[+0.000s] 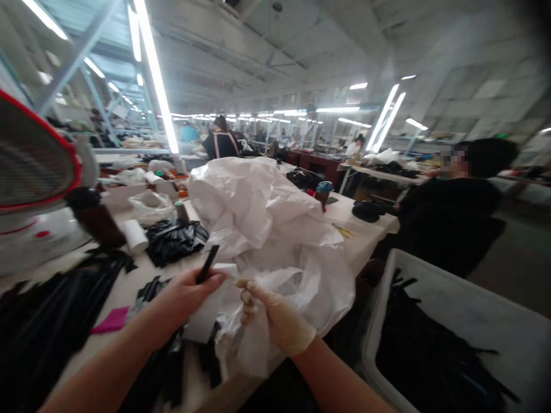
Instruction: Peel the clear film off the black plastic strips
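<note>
My bare left hand (187, 292) is closed around a short black strip (208, 263), whose end sticks up past the thumb. My right hand (282, 315) wears a thin pale glove. Its fingers are closed on a crumpled white plastic sheet (253, 344) that hangs below them. Directly beyond both hands, a large heap of white plastic (267, 223) is piled on the table. A flat white piece (204, 315) lies under my left hand, partly hidden by it. The two hands are close together but apart.
Black strips (51, 321) lie at left near a magenta cloth (111, 320), a white roll (135, 236) and a dark bottle (97, 218). A red-rimmed racket (34, 155) juts in. Yellow-handled snips (343, 231) lie right. A white bin (390, 287) holds black pieces; a person (456, 212) sits beyond.
</note>
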A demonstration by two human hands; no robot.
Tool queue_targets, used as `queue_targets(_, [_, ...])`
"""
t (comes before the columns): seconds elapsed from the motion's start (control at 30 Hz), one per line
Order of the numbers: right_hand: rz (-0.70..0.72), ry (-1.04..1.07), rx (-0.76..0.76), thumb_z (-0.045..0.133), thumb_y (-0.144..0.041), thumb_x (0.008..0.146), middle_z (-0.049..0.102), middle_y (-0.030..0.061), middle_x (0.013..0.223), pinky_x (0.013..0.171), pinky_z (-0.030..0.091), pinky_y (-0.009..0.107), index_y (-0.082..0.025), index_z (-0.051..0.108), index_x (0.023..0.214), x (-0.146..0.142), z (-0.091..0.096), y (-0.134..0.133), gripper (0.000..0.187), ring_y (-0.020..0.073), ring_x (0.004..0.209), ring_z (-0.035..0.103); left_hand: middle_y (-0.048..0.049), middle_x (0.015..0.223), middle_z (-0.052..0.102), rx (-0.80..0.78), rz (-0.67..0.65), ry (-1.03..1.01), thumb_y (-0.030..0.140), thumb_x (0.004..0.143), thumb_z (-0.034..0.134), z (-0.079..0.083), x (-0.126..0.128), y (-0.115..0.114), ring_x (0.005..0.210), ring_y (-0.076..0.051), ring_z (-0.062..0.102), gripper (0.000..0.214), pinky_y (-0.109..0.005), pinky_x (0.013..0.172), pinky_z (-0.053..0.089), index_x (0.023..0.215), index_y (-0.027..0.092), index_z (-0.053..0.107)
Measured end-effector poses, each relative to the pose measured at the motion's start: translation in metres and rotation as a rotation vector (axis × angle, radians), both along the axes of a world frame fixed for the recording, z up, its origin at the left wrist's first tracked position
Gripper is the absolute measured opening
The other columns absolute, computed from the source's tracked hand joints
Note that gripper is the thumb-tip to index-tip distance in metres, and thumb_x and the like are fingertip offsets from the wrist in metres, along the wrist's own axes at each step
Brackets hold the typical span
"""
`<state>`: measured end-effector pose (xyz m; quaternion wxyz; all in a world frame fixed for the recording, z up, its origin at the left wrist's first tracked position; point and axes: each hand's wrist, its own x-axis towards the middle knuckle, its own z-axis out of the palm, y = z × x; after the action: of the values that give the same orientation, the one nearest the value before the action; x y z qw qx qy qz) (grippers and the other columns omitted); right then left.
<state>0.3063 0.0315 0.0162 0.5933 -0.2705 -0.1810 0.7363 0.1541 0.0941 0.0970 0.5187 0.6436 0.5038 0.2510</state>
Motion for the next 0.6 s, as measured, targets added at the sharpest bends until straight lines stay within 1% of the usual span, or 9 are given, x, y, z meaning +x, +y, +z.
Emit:
queue_targets(0.07, [0.088,-0.073,0.002,0.07,-0.047,0.072,0.047,-0.0071,0.055,0.05,0.038,0.021,-0.018,0.064,0.091,-0.012,-0.005,0.0,0.035,0.0069,0.047,0.045,0.0001,0.066,0.064,0.12,-0.018,0.048,0.041,0.061,0.066,-0.002,-0.002,0.0,0.061,-0.017,0.056,0.028,-0.024,0.054,0.041,0.075,0.016,0.069])
queue_targets(0.13, [0.14,-0.207,0.04,0.067,-0.051,0.073,0.047,-0.0059,0.053,0.05,0.037,0.021,-0.015,0.064,0.083,-0.021,-0.005,-0.002,0.037,0.0073,0.048,0.045,0.0004,0.066,0.063,0.198,-0.043,0.076,0.037,0.065,0.063,-0.008,-0.007,0.003,0.065,-0.017,0.055,0.023,-0.025,0.059,0.041,0.072,0.015,0.067])
queue_targets(0.2, [0.142,-0.363,0.068,0.07,-0.046,0.072,0.053,-0.0032,0.058,0.05,0.036,0.02,-0.013,0.064,0.08,-0.027,-0.003,-0.003,0.035,0.0073,0.05,0.046,0.0005,0.066,0.062,0.218,-0.063,0.058,0.035,0.066,0.061,-0.014,-0.012,0.004,0.066,-0.016,0.054,0.02,-0.025,0.062,0.042,0.071,0.015,0.064])
queue_targets(0.27, [0.122,-0.447,0.076,0.075,-0.04,0.068,0.058,-0.0008,0.065,0.05,0.036,0.02,-0.013,0.064,0.083,-0.033,-0.002,-0.004,0.032,0.0074,0.052,0.046,0.0008,0.066,0.061,0.193,-0.08,0.014,0.033,0.066,0.06,-0.018,-0.015,0.002,0.066,-0.016,0.054,0.018,-0.026,0.064,0.042,0.071,0.015,0.063])
queue_targets(0.33, [0.103,-0.458,0.069,0.075,-0.04,0.068,0.059,-0.0008,0.066,0.049,0.035,0.021,-0.014,0.064,0.088,-0.039,-0.003,-0.006,0.034,0.0075,0.051,0.045,0.0011,0.066,0.06,0.167,-0.089,-0.007,0.032,0.066,0.06,-0.021,-0.015,0.0,0.066,-0.015,0.054,0.018,-0.026,0.064,0.042,0.072,0.016,0.062])
queue_targets(0.43, [0.069,-0.454,0.041,0.074,-0.04,0.067,0.059,-0.0021,0.065,0.047,0.034,0.022,-0.015,0.064,0.089,-0.049,-0.003,-0.009,0.034,0.0071,0.049,0.043,0.0017,0.064,0.057,0.179,-0.059,0.015,0.031,0.067,0.061,-0.025,-0.012,-0.003,0.065,-0.014,0.052,0.016,-0.025,0.062,0.041,0.071,0.015,0.061])
queue_targets(0.53, [0.064,-0.445,-0.044,0.079,-0.037,0.061,0.055,-0.0036,0.059,0.046,0.032,0.021,-0.014,0.064,0.08,-0.054,0.001,-0.009,0.034,0.0065,0.047,0.042,0.0013,0.067,0.056,0.204,-0.044,0.013,0.034,0.071,0.06,-0.022,-0.017,-0.003,0.065,-0.013,0.05,0.019,-0.024,0.062,0.04,0.074,0.015,0.06])
queue_targets(0.6, [0.043,-0.386,-0.111,0.08,-0.041,0.059,0.051,-0.005,0.054,0.045,0.033,0.022,-0.015,0.061,0.073,-0.051,0.004,-0.005,0.035,0.0067,0.045,0.041,0.0013,0.069,0.056,0.191,-0.055,-0.009,0.043,0.076,0.055,-0.015,-0.028,-0.007,0.059,-0.011,0.047,0.027,-0.022,0.056,0.039,0.079,0.016,0.059])
